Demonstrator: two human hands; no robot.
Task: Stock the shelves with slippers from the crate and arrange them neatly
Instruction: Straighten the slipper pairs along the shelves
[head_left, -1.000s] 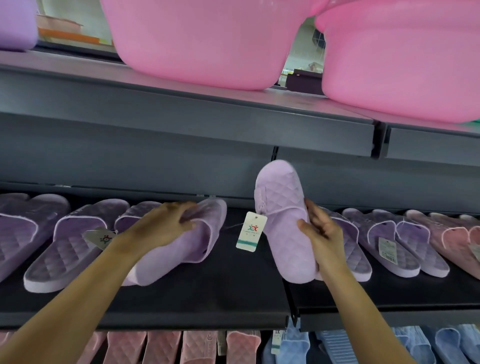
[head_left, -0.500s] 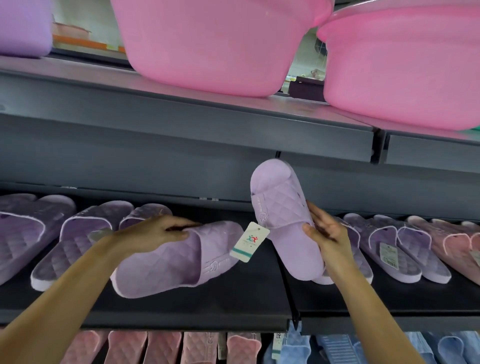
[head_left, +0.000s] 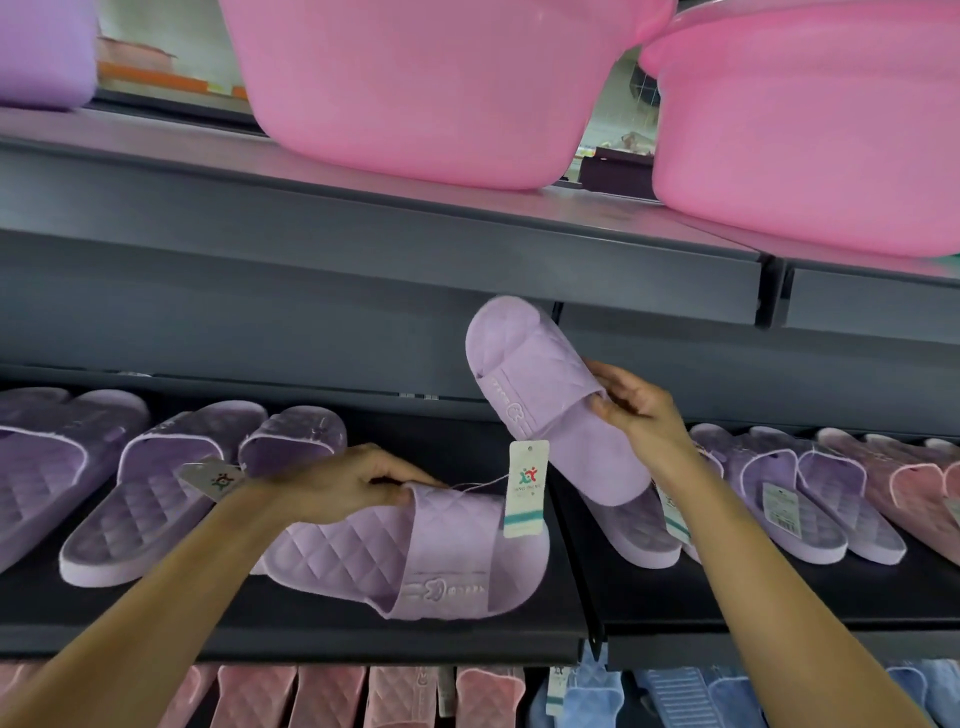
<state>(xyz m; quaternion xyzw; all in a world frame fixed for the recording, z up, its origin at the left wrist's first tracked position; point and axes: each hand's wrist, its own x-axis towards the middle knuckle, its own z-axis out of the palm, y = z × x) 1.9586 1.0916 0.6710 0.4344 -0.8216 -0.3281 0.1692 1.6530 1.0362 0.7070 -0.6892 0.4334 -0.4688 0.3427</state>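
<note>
Slippers: the lying slipper (head_left: 415, 556) and the raised slipper (head_left: 545, 395), lilac and quilted, one in each grip.
Basins (head_left: 415, 93): big pink tubs overhead on the upper shelf.
Shelf (head_left: 311, 631): dark, with a purple row (head_left: 130, 499) at left, another row (head_left: 810, 499) at right, and a gap between them.
Lying slipper: flat in that gap, long axis across the shelf, toe rightward.
Raised slipper: in the air, up and right of the lying one, tilted with its toe up-left and its heel down over the right row.
Left grip (head_left: 337, 486): fingers curled on the lying slipper's strap edge.
Right grip (head_left: 639, 410): pinches the raised slipper's strap.
Tag (head_left: 525, 488): hangs on a thread between the two.
Next move, as a judgement: both axes need turning front-to-back and parallel, each slipper by the grip that holds it.
</note>
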